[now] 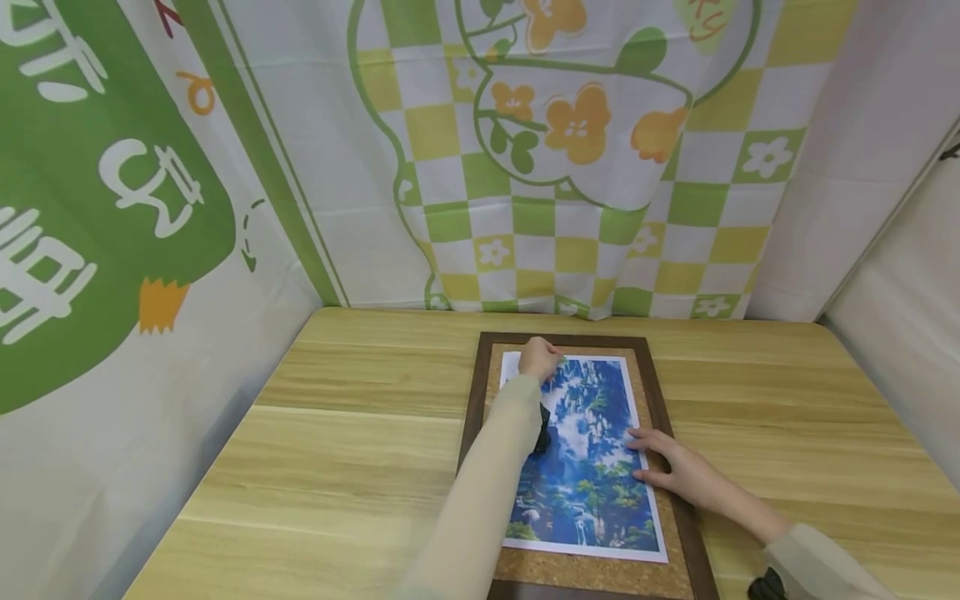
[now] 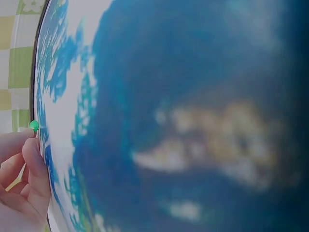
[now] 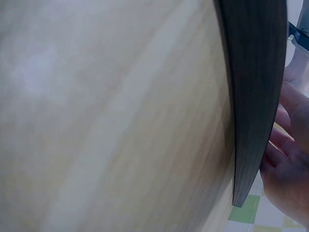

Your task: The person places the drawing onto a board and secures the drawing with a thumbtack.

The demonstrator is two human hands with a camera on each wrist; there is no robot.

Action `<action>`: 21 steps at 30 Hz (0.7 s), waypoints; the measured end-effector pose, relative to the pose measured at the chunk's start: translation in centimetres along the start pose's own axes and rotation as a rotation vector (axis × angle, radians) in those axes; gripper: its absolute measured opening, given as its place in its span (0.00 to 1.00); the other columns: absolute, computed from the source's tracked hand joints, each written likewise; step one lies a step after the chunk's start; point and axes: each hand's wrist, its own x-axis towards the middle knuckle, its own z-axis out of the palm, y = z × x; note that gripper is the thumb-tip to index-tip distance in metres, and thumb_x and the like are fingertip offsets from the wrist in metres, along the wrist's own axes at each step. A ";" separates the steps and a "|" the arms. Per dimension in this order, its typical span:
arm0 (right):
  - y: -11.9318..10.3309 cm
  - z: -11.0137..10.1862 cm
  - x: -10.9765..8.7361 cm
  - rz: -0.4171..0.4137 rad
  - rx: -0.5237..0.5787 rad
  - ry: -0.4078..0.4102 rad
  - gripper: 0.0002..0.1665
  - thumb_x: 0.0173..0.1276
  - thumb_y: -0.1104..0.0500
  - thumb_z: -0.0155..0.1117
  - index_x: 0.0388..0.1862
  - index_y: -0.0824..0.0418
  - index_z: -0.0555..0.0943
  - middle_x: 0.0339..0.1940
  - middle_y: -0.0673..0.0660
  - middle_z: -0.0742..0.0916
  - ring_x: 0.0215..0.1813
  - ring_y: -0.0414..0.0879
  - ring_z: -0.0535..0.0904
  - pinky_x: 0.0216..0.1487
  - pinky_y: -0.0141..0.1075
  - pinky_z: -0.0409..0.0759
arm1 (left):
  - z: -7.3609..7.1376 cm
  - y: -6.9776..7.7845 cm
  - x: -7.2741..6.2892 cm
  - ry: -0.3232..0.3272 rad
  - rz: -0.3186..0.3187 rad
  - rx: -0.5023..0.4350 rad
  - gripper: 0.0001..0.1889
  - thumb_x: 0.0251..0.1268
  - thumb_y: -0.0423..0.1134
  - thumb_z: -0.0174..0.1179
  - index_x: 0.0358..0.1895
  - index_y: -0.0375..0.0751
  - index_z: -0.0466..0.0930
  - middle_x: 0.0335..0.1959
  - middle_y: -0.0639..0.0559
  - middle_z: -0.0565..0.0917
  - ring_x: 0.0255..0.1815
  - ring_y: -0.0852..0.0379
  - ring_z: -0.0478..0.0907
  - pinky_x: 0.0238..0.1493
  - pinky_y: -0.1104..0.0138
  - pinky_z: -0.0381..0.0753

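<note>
A printed waterfall landscape picture with a white border lies on a cork board in a dark brown frame. My left hand is at the top of the print, left of its middle. In the left wrist view, its thumb and forefinger pinch a small green push pin against the sheet; the pin's point is hidden. Along the print's right edge, my right hand rests with fingers and thumb spread, touching the paper. The right wrist view shows the right hand beyond the frame's side.
The board lies on a light wood-grain table, whose surface extends on both sides of it. Behind the table hangs a green, yellow and white checked curtain. A printed cloth hangs along the left.
</note>
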 end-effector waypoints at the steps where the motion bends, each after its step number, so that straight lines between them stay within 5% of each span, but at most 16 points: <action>1: 0.0 0.0 0.0 -0.002 0.001 0.001 0.23 0.60 0.53 0.60 0.51 0.64 0.74 0.59 0.67 0.70 0.58 0.63 0.65 0.50 0.52 0.70 | 0.0 0.0 0.0 -0.003 0.005 0.026 0.10 0.61 0.36 0.54 0.30 0.35 0.83 0.17 0.48 0.78 0.10 0.59 0.67 0.12 0.70 0.67; 8: -0.1 0.0 0.0 0.000 -0.008 0.005 0.23 0.60 0.54 0.60 0.51 0.64 0.74 0.59 0.66 0.70 0.58 0.62 0.65 0.50 0.53 0.69 | -0.2 0.3 0.1 -0.072 0.014 0.133 0.20 0.65 0.37 0.49 0.12 0.41 0.67 0.08 0.54 0.64 0.06 0.60 0.58 0.11 0.69 0.60; 11: -0.1 0.0 0.0 -0.014 -0.013 0.009 0.23 0.60 0.54 0.60 0.51 0.65 0.74 0.59 0.67 0.71 0.58 0.63 0.66 0.50 0.53 0.69 | -0.3 0.4 0.3 -0.129 -0.001 0.141 0.21 0.67 0.37 0.45 0.13 0.43 0.57 0.09 0.54 0.57 0.07 0.60 0.52 0.12 0.68 0.57; 15: 0.0 0.0 0.0 -0.012 -0.007 0.006 0.23 0.60 0.54 0.60 0.51 0.64 0.74 0.59 0.67 0.71 0.58 0.63 0.65 0.50 0.53 0.69 | -0.6 0.6 0.4 -0.182 -0.036 0.102 0.12 0.68 0.36 0.40 0.33 0.34 0.72 0.20 0.49 0.68 0.10 0.58 0.53 0.13 0.67 0.60; 18: 0.1 0.0 0.0 -0.008 -0.004 0.000 0.23 0.60 0.54 0.60 0.51 0.64 0.74 0.59 0.67 0.70 0.58 0.63 0.65 0.50 0.54 0.69 | -0.6 0.8 0.3 -0.203 -0.056 0.083 0.18 0.69 0.36 0.39 0.58 0.33 0.66 0.41 0.42 0.74 0.10 0.58 0.54 0.14 0.66 0.62; 21: 0.1 0.0 0.0 -0.012 -0.004 0.001 0.22 0.60 0.54 0.60 0.51 0.65 0.74 0.59 0.67 0.70 0.58 0.63 0.65 0.50 0.54 0.69 | -0.6 0.9 0.3 -0.212 -0.059 0.079 0.20 0.69 0.36 0.38 0.61 0.34 0.63 0.50 0.39 0.72 0.09 0.58 0.52 0.14 0.65 0.61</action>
